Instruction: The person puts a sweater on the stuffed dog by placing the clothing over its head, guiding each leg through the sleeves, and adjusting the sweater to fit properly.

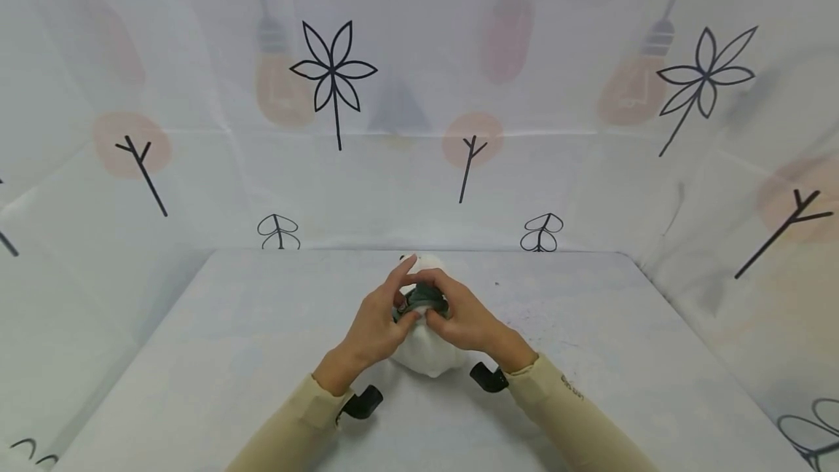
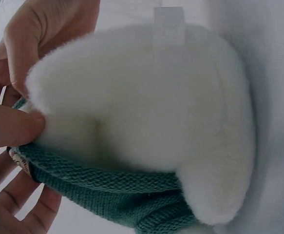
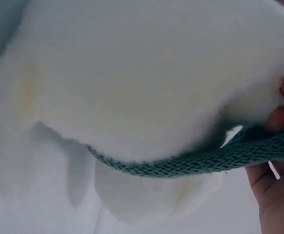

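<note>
Green knitted garment (image 1: 427, 296) wrapped round white fluffy plush toy (image 1: 429, 354), midway between side edges of white table (image 1: 262, 319), toward far edge. Garment pinched between thumb and curled fingers by left hand (image 1: 376, 325), likewise by right hand (image 1: 468, 320). Judged partway: garment round toy, settling or removal left; which cannot be told.

table (image 1: 216, 355) is spreading flat and whitish | white toy (image 1: 427, 357) is resting on it, midway between its sides | dark speck (image 1: 497, 284) is showing right of the toy | faint marks (image 1: 567, 344) are dotting that side too
</note>
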### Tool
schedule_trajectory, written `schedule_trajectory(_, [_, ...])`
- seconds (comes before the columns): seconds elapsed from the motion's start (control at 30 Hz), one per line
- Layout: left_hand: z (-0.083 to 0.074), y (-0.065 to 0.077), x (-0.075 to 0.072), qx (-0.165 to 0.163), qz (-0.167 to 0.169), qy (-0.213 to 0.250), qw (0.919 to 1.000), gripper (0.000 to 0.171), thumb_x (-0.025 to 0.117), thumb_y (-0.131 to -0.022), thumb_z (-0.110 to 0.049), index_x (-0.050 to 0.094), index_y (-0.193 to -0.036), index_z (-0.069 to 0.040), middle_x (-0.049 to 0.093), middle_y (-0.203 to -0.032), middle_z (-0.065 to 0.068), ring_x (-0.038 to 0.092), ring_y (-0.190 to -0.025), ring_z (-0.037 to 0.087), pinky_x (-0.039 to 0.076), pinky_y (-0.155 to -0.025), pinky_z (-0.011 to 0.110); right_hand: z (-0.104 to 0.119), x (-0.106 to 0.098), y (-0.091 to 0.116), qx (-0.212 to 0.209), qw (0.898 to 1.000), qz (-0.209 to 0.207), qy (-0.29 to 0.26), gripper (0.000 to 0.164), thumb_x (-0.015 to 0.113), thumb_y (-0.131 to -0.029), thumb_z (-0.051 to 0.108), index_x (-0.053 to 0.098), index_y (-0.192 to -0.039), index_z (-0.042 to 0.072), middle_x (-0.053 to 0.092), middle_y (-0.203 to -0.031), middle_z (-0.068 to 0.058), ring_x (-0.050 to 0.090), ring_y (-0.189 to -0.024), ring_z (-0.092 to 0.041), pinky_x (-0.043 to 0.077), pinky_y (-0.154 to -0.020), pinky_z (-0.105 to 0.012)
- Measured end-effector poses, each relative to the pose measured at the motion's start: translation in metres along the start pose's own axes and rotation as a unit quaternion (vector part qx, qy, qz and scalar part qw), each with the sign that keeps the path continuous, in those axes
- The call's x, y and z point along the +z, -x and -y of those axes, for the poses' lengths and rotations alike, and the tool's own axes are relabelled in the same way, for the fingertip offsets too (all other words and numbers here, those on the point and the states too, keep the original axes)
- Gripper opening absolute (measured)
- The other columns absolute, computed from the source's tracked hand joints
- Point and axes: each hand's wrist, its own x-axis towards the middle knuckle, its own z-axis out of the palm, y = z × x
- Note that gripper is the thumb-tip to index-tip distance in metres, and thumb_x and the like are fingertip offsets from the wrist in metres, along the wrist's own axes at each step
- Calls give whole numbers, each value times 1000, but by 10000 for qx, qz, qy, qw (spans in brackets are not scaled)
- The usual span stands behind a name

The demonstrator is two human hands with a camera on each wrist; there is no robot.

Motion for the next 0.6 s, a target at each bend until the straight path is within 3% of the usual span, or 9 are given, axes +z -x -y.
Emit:
schedule_trajectory(0.13, [1,1,1,126,68,14,9999,85,74,-78,3,30,-149,-14,60,-105,6,48,-71,13,42,-65,27,1,-1,-1,-124,9998,8,126,61,54,-82,-7,41,-138,15,48,-138,-2,46,-126,-20,39,-102,-36])
schedule_trajectory(0.27, [3,1,0,187,57,45,9998,84,74,-77,5,32,-148,-13,55,-88,2,48,-70,13,42,-64,28,1,0,-1,-270,9995,-1,188,58,55,-83,-7,43,-136,13,49,-136,-3,47,-125,-18,40,-101,-36])
schedule_trajectory(0.6, [5,1,3,143,153,-137,9997,74,70,-76,7,39,-141,-11,57,-99,4,49,-71,11,44,-63,26,-1,2,1,-273,9988,-216,358,51,61,-80,-7,48,-126,9,54,-119,-2,53,-107,-15,45,-92,-36])
